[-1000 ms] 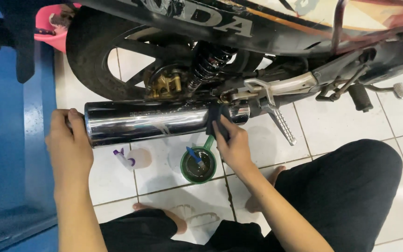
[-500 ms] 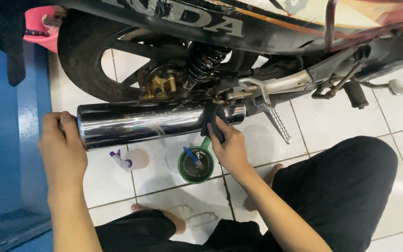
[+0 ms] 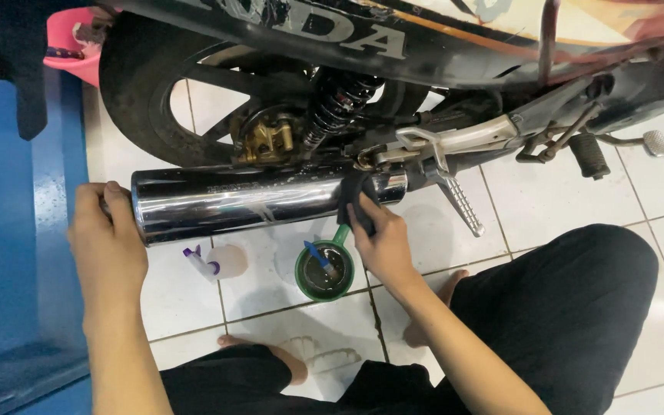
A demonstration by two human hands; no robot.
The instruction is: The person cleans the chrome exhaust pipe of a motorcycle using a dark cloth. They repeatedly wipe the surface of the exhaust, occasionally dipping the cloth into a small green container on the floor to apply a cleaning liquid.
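Chrome, long cylindrical motorcycle exhaust muffler (image 3: 247,204) lies horizontal across mid-frame, just below the black rear wheel (image 3: 178,92) w/ its spokes, still mounted on the bike. Soapy streaks show on its shiny side.

Left hand (image 3: 105,246) is wrapped around the muffler's tail end at frame left, fingers curled over the top edge, palm against the end cap, gripping it.

Right hand (image 3: 382,242) presses a small dark cloth pad (image 3: 353,198) onto the muffler's front end, near where it narrows toward the silver bracket (image 3: 424,142). Fingers are closed on the pad, pinching it against the chrome; thumb side is hidden, so exact hold of the thumb can't be told.

On the white tiled floor (image 3: 562,200) just below the muffler: a round green cup w/ handle (image 3: 324,270), dark liquid inside & a blue-handled brush (image 3: 315,253) standing in it, right beside the right hand's wrist. Left of it, a small clear spray bottle w/ purple nozzle (image 3: 213,263) lies on its side.

Above: gold brake caliper (image 3: 267,142), black coil shock spring (image 3: 332,107), ribbed metal footpeg (image 3: 463,204). Blue wall panel (image 3: 17,253) runs down frame left. Person squats in black trousers (image 3: 570,307), bare feet on the tiles.
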